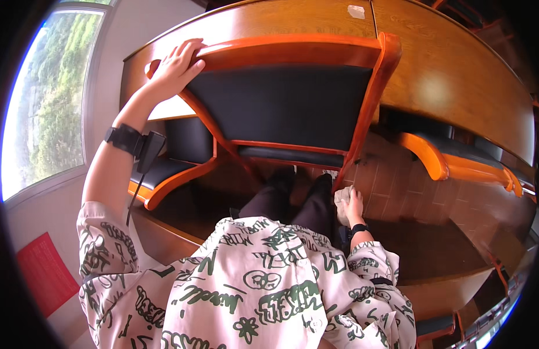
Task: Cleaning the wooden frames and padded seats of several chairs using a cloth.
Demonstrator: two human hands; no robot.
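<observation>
In front of me stands a wooden chair with a black padded back (287, 104) and a glossy orange-brown top rail (291, 50). My left hand (175, 67) lies over the left end of that rail, fingers across the top and thumb along the near side. Low at my right side, my right hand (354, 205) holds a crumpled beige-grey cloth (341, 201), close to the foot of the chair. Part of the cloth is hidden behind the fingers.
Beyond the chair is a long wooden desk (443, 56) with a white patch (356, 11) on its top. Another chair (173, 170) sits at left, and one (452, 157) at right. A second desk (430, 248) is behind me. The window (56, 96) is at left.
</observation>
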